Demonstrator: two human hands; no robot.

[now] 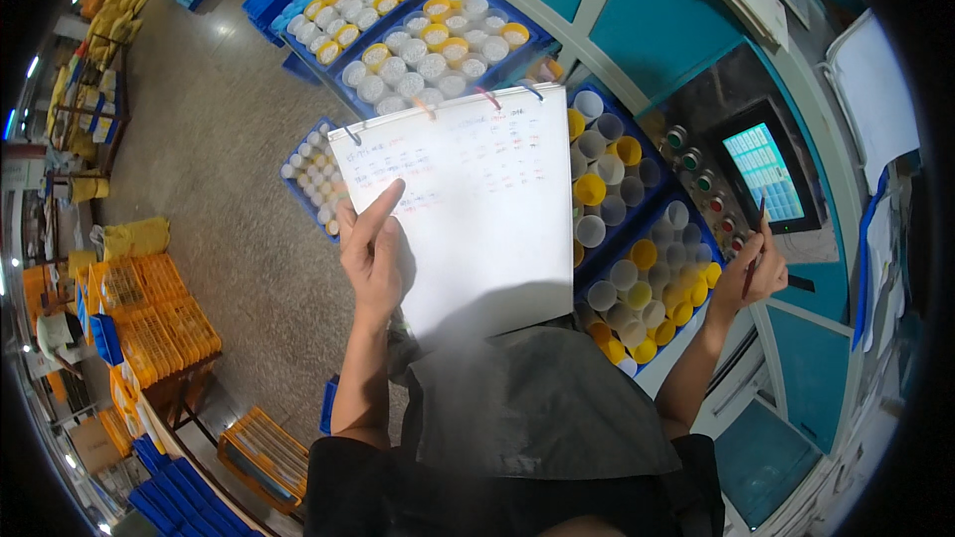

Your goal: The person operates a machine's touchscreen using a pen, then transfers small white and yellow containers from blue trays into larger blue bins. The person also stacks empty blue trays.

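Observation:
My left hand (pixel 373 254) holds up a white sheet of paper (pixel 477 199) with handwritten rows in red and blue, thumb on its front near the left edge. Coloured clips sit along the sheet's top edge. My right hand (pixel 751 273) grips a dark pen (pixel 758 229) and reaches toward a small lit touchscreen (pixel 764 171) on a teal machine panel. The pen tip is close to the screen's lower left corner.
Blue crates (pixel 637 229) of white and yellow spools stand beside the machine, with more crates (pixel 428 40) behind the paper. Round buttons (pixel 696 159) sit left of the screen. Orange crates (pixel 149 313) and stacked blue crates (pixel 174 497) line the left side of the grey floor.

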